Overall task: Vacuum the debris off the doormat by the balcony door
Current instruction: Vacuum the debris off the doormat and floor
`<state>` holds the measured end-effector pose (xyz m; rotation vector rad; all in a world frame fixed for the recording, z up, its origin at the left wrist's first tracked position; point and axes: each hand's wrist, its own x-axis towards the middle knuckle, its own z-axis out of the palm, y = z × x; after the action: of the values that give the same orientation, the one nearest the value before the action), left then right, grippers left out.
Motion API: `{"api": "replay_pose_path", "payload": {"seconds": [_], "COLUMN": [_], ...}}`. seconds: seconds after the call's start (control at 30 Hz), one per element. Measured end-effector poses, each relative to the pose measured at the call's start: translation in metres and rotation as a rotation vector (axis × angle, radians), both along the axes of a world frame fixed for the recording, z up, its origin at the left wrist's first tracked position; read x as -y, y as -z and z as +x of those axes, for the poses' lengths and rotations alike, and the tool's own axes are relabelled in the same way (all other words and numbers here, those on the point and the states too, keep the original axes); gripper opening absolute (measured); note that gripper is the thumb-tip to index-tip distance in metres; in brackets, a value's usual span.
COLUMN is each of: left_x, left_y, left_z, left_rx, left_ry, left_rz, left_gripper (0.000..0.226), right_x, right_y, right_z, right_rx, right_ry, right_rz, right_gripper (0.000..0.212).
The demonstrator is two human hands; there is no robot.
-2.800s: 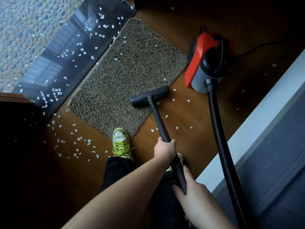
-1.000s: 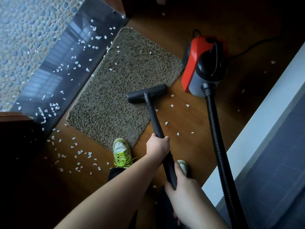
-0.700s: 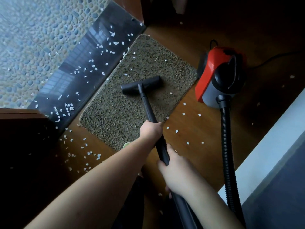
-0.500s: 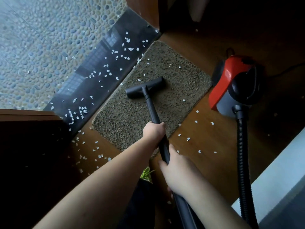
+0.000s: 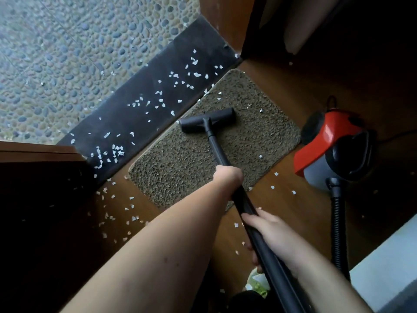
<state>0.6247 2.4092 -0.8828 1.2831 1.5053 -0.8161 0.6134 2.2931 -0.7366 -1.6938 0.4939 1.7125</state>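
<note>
A brown shaggy doormat [image 5: 185, 163] lies on the wooden floor beside a dark stone threshold [image 5: 144, 118]. The black vacuum nozzle [image 5: 207, 120] sits flat on the mat's far half, close to the threshold edge. Its black wand [image 5: 216, 147] runs back toward me. My left hand [image 5: 228, 177] grips the wand partway down, and my right hand [image 5: 268, 231] holds it lower. A few white scraps [image 5: 261, 111] lie on the mat near its far end.
The red and grey vacuum canister [image 5: 331, 150] stands right of the mat, its ribbed hose [image 5: 337, 227] trailing toward me. White debris covers the threshold and the floor [image 5: 117, 213] left of the mat. A pebbled balcony floor [image 5: 67, 53] lies beyond. A pale ledge [image 5: 388, 263] is at lower right.
The nozzle has been pushed from the mat's near right edge across the mat to its far side by the threshold. Both arms have reached forward, and my view has shifted toward the door.
</note>
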Motion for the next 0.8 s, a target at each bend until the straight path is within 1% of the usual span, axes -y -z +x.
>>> {"api": "replay_pose_path", "payload": {"seconds": [0.1,0.17,0.27,0.33,0.43,0.5,0.67,0.8], "left_x": [0.001,0.001,0.004,0.006,0.007,0.008,0.009,0.012], "left_y": [0.006,0.009,0.018,0.022,0.022,0.022,0.001,0.003], "left_z": [0.001,0.003,0.003,0.001,0.0,0.002,0.011,0.012], "left_rx": [-0.036,-0.043,-0.07,-0.085,-0.089,-0.113,-0.089,-0.068], "left_ry": [-0.03,-0.041,-0.012,0.016,0.043,0.059,-0.014,-0.03], "left_rz": [-0.019,-0.013,0.006,0.01,0.033,0.045,0.028,0.039], "left_gripper": [0.055,0.055,0.053,0.052,0.054,0.056,0.057,0.057], "right_x": [-0.002,-0.003,-0.001,0.001,0.004,0.005,0.004,0.007], "right_y": [0.004,0.006,0.011,0.015,0.021,0.024,0.018,0.02], "right_z": [-0.001,0.002,-0.001,-0.004,-0.007,-0.006,0.002,0.005], "right_rx": [-0.072,-0.101,-0.174,-0.195,-0.171,-0.158,-0.099,-0.071], "right_ry": [0.076,0.143,0.309,0.353,0.334,0.339,0.301,0.254], "right_rz": [-0.017,-0.021,-0.023,-0.008,0.023,0.006,0.066,0.094], "right_gripper": [0.018,0.016,0.011,0.009,0.007,0.009,0.013,0.016]}}
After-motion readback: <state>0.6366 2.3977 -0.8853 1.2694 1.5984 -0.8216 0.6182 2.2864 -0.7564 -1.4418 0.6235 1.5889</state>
